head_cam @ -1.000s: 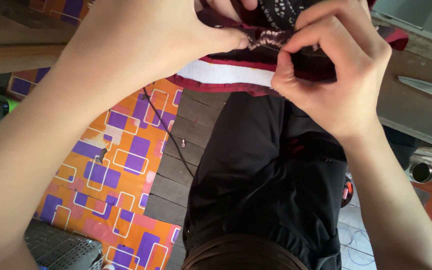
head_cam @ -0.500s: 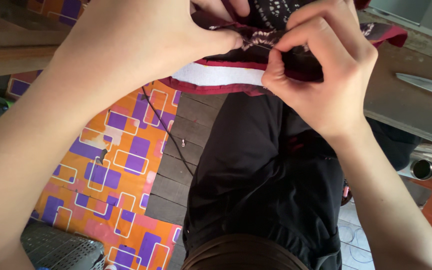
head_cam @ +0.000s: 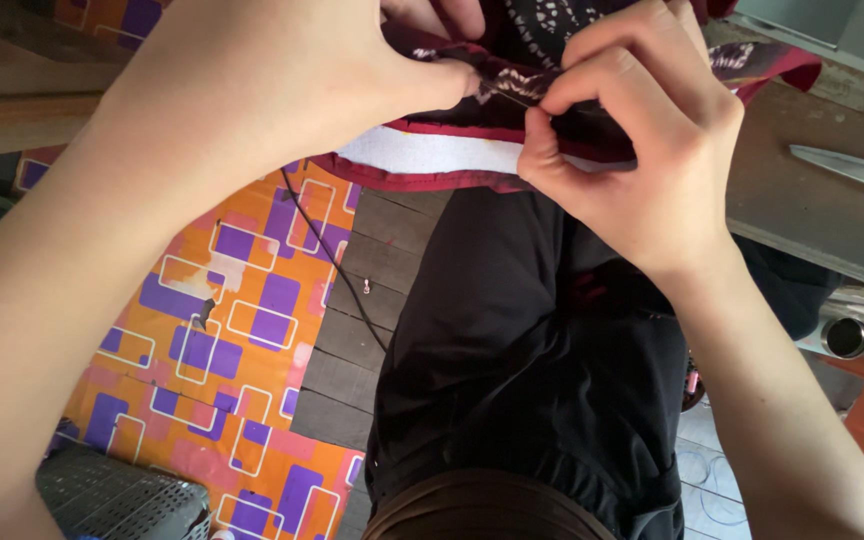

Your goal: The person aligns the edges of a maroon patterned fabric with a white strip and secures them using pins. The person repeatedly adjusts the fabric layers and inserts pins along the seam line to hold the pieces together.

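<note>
Both of my hands pinch a dark maroon patterned cloth (head_cam: 542,40) with a white band (head_cam: 422,155) along its lower edge, held at the top of the view. My left hand (head_cam: 282,80) grips the fabric from the left with thumb and fingers closed on a fold. My right hand (head_cam: 632,130) pinches the same fold between thumb and forefinger, right beside the left. The upper part of the cloth runs out of the frame.
Below my hands are my legs in black trousers (head_cam: 522,360). An orange and purple patterned mat (head_cam: 222,340) lies on the wooden plank floor at left, with a thin black cord (head_cam: 327,260) across it. A metal blade (head_cam: 852,170) rests on the wooden bench at right. A grey basket (head_cam: 122,495) sits at bottom left.
My right hand has shifted slightly left along the fold, closer to my left hand, with the fingers re-pinching the cloth. The left hand has stayed in place.
</note>
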